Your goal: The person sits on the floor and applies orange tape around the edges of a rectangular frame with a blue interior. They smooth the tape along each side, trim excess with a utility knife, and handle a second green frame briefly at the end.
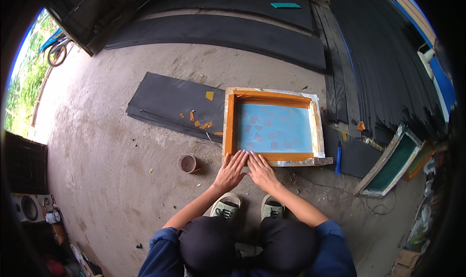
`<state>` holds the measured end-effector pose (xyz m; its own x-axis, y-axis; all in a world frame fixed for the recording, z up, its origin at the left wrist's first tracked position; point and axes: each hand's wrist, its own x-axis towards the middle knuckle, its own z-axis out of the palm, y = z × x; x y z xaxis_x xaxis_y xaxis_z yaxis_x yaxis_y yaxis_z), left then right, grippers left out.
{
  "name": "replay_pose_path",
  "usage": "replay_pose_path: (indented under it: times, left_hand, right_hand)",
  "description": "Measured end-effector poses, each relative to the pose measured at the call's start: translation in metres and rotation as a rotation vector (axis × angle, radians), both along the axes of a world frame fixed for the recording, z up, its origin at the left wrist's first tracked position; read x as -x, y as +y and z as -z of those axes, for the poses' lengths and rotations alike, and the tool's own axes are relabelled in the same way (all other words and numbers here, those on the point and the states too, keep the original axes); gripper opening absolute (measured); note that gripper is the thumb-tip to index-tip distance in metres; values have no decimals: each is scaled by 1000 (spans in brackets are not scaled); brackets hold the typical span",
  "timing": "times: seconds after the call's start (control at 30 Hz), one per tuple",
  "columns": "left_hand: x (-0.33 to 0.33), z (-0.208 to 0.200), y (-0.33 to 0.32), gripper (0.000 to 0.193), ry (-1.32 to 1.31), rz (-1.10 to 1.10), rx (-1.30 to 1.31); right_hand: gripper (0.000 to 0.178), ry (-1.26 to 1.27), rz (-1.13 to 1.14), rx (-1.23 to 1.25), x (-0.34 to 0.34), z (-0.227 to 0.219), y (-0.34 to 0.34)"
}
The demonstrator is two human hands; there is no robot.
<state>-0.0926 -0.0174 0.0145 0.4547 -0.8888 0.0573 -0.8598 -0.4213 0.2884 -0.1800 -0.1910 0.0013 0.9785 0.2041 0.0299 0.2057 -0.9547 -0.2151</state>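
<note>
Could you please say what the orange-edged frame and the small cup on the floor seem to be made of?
Frame: probably matte wood, from its rough edges, with apparently shiny orange tape. Cup: perhaps dull plastic, judging by its thin rim.

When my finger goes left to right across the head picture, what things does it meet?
White boxy speaker with a black cone, small round brownish cup, bare left hand, bare right hand, slim blue tool, wood-framed dark green screen.
</note>
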Motion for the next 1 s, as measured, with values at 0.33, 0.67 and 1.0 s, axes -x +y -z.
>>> replay_pose_path:
  times: [0.33,0.67,1.0]
  left_hand:
    - [0,-3,-18,69,94,-30,-66]
    - [-15,13,-205,54,1216,537,-241]
    - [0,19,-266,51,1220,660,-232]
  right_hand:
    - [75,46,321,166,106,-12,-128]
    - [34,-316,847,-355,128,6,-215]
    - [26,-374,941,-358,126,26,-212]
